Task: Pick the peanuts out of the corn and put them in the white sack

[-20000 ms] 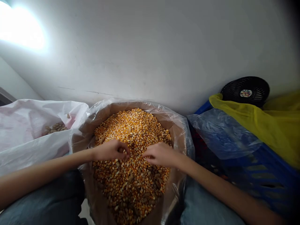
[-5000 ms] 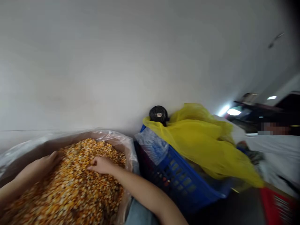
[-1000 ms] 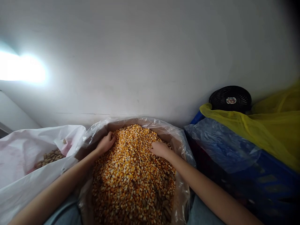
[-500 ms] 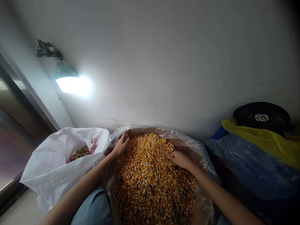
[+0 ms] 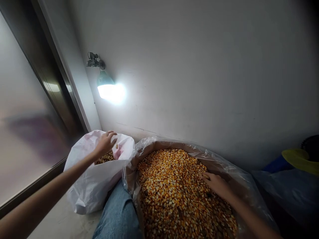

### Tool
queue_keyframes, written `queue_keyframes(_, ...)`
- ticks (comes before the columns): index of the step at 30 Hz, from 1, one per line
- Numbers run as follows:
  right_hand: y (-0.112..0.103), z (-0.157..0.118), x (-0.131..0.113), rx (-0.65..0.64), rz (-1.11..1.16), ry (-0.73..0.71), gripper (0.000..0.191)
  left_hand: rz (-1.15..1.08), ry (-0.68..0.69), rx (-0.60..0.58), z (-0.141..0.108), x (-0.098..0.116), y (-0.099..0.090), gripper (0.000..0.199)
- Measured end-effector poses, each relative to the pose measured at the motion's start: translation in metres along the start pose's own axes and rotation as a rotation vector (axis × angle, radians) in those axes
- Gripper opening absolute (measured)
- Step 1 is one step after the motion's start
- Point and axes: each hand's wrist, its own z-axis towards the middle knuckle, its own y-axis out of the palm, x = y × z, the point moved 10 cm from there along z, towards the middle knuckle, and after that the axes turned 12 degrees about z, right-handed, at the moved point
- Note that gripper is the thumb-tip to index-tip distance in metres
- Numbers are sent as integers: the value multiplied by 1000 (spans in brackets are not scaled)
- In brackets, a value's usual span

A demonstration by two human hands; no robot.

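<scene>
A large sack (image 5: 224,162), brown inside with a clear plastic liner, is filled with yellow-orange corn kernels (image 5: 171,186). My right hand (image 5: 215,184) rests on the kernels near the sack's right side, its fingers reaching out over them and slightly apart. To the left stands a white woven sack (image 5: 87,186) with brown nut-like pieces (image 5: 107,157) in its mouth. Over that mouth hovers my left hand (image 5: 106,143), fingers bent and apart, with nothing visible in it. One small brown piece (image 5: 117,146) lies on a pink patch of the white sack's inner wall.
A lit bulb lamp (image 5: 106,81) is fixed to the pale wall (image 5: 199,66) behind the sacks. A sliding door frame (image 5: 57,76) runs along the left. My jeans-clad knee (image 5: 119,212) lies between the sacks. Blue plastic (image 5: 286,186) and yellow cloth (image 5: 296,157) are at the right.
My left hand has moved left, from the corn sack's edge to over the white sack, and its fingers have opened. The view has turned left. My right hand remains on the corn.
</scene>
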Motion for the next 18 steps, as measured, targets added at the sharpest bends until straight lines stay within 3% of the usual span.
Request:
queue_keyframes(2, -11, -1, -4, 60, 41, -15, 40, -113, 123, 49, -35, 41, 14, 24)
queue_keyframes(4, -28, -2, -19, 124, 119, -51, 41, -268, 300, -50, -70, 93, 39, 26)
queue_keyframes(6, -47, -4, -49, 174, 209, -102, 40, -295, 568, -201, -104, 147, 62, 28)
queue_keyframes(8, -69, -7, -98, 228, 268, -178, 39, -276, 735, -261, -124, 175, 71, 30)
queue_keyframes(11, -84, -10, -213, 226, 327, -446, 36, -197, 790, -291, -128, 177, 78, 31)
queue_keyframes(13, -78, -11, -293, 192, 442, -626, 35, -128, 794, -347, -128, 170, 87, 29)
queue_keyframes(15, -57, -7, -358, 129, 591, -705, 40, -81, 760, -389, -126, 161, 95, 28)
queue_keyframes(18, -2, -2, -429, -71, 677, -743, 61, -64, 698, -427, -126, 150, 103, 29)
